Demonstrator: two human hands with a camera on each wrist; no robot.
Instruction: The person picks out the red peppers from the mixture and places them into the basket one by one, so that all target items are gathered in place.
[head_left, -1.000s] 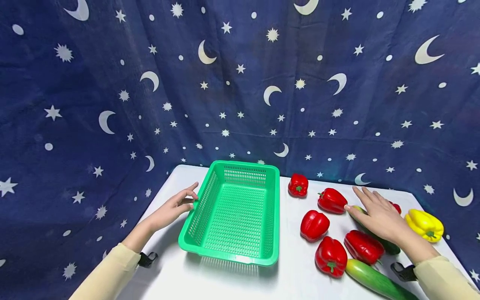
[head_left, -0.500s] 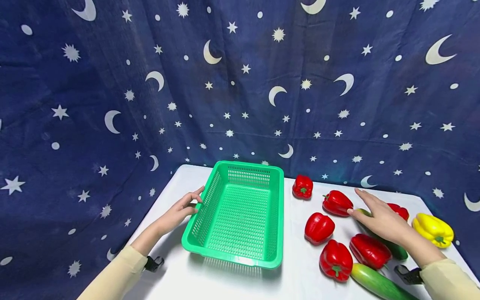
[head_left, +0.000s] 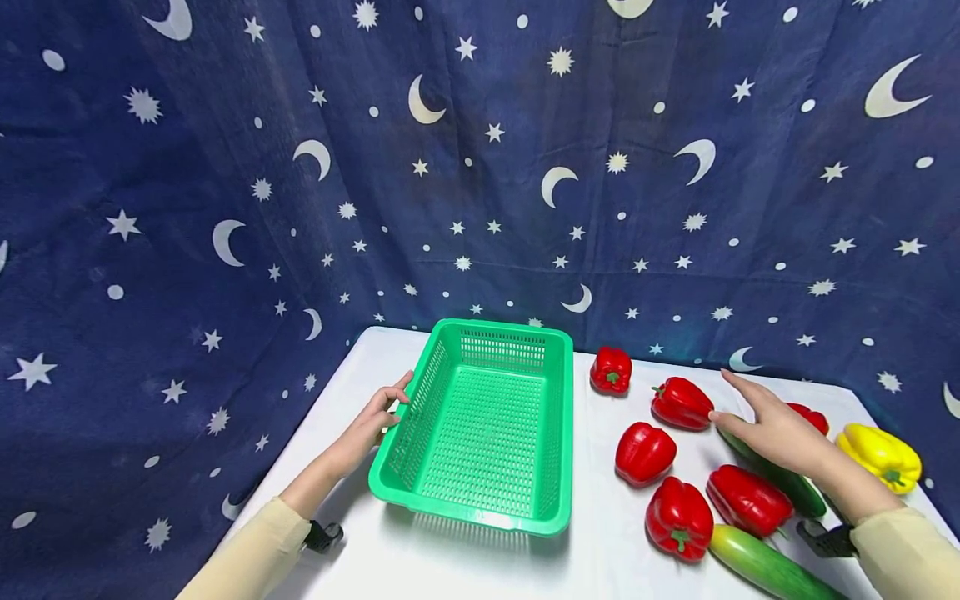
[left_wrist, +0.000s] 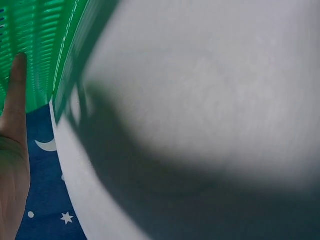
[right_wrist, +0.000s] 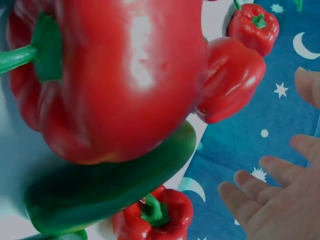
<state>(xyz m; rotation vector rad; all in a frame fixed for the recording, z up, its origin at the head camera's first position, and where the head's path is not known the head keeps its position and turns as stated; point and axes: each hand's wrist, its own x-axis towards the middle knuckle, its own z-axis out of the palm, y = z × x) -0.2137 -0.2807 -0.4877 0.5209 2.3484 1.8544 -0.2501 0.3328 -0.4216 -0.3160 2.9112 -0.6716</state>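
My left hand (head_left: 371,429) touches the left rim of a green plastic basket (head_left: 558,433). In the left wrist view, one straight finger (left_wrist: 18,80) lies against the basket's slatted wall. Over the vegetables on the right hovers my right hand (head_left: 783,433), thumb and index finger apart, holding nothing. Its thumb tip is close to a red bell pepper (head_left: 681,403). Beneath this hand a dark green cucumber (head_left: 802,493) is partly hidden. The right wrist view shows spread fingers beside a large near bell pepper (right_wrist: 135,70) and the cucumber (right_wrist: 110,185).
More red peppers lie around: one at the back (head_left: 611,372), one mid-table (head_left: 645,454), others nearer me. A yellow pepper (head_left: 879,457) sits far right. A second, paler-tipped cucumber (head_left: 772,560) lies in front. A star-patterned blue curtain (head_left: 510,208) hangs behind the white table (head_left: 420,575).
The camera view has shifted, so the table scene sits slightly further right. My right hand has turned, with fewer fingers showing beyond the index finger. The left hand stays at the basket rim.
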